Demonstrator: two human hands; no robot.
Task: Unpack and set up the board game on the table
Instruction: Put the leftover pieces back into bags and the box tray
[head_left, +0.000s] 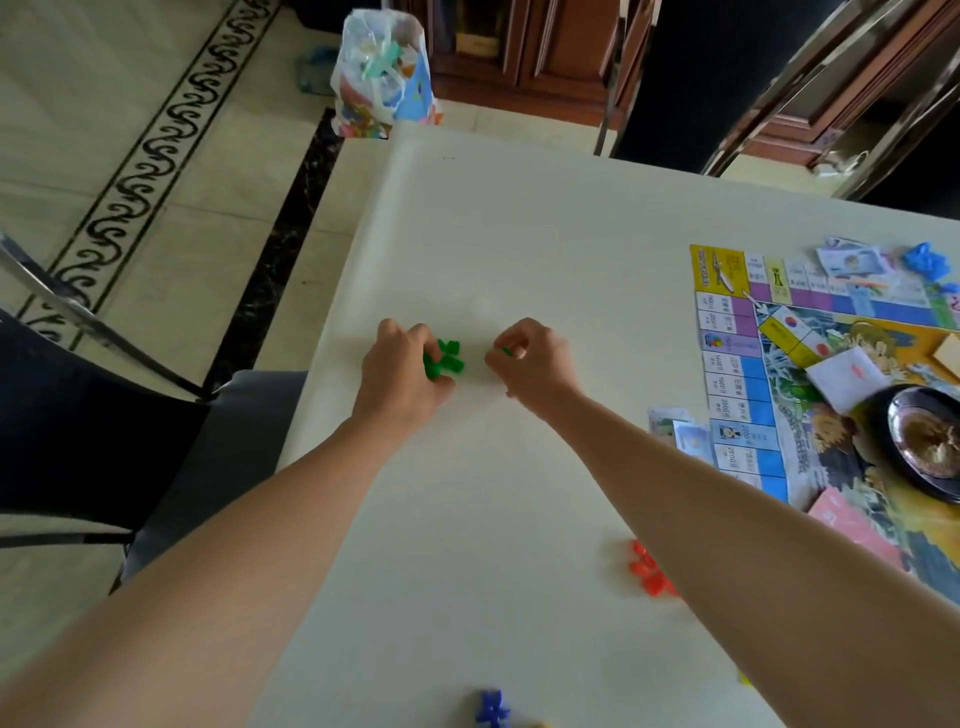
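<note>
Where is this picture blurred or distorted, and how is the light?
Head view: the wide lens swells the forearms at the bottom; the red pieces and blue piece look soft; the green pieces by the left hand and right hand look sharper; light is even, shadows on the table faint.

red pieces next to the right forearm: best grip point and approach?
Probably take the red pieces one at a time, pinching a piece's sides from straight above and entering over the bare table on their left. They are small and lie loose in a low cluster, and the right forearm covers their right edge.
</note>
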